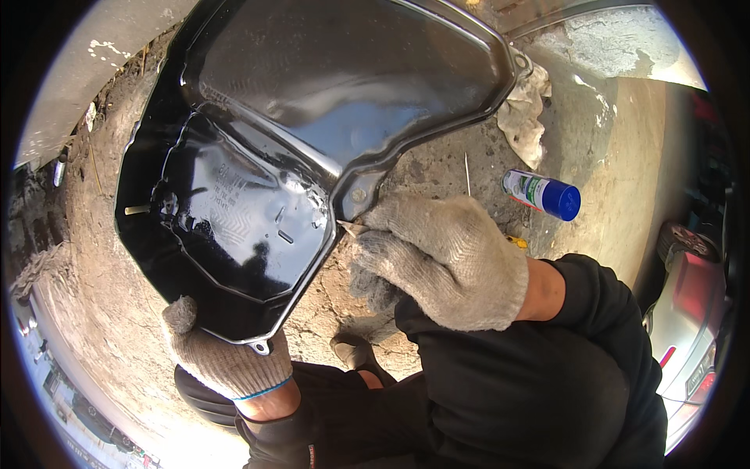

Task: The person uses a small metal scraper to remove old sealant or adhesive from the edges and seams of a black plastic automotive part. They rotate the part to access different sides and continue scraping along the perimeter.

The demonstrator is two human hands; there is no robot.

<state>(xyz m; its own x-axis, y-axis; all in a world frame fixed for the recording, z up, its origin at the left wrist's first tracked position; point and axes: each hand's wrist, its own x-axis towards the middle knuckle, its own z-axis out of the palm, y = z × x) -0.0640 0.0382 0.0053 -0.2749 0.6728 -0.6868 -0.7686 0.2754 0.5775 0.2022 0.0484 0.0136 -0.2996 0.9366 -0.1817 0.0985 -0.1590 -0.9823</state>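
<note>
A black metal oil pan (pixel 258 168), its hollow side up and glossy inside, fills the upper left of the view. My left hand (pixel 223 352), in a knitted work glove, grips the pan's near lower rim, thumb over the edge and fingers hidden beneath. At the right rim, beside a bolt-hole tab, my gloved right hand (pixel 445 258) has its fingers pinched together. A small pale pointed tip (pixel 353 229) sticks out from them against the flange; what it belongs to is hidden in the glove.
On the rough ground to the right lies a spray can (pixel 543 195) with a blue cap. Near it are a thin pale rod (pixel 468 173) and a yellow thing (pixel 517 242) partly behind my hand. A crumpled dirty rag (pixel 525 117) lies past the pan. A car (pixel 687 313) stands far right.
</note>
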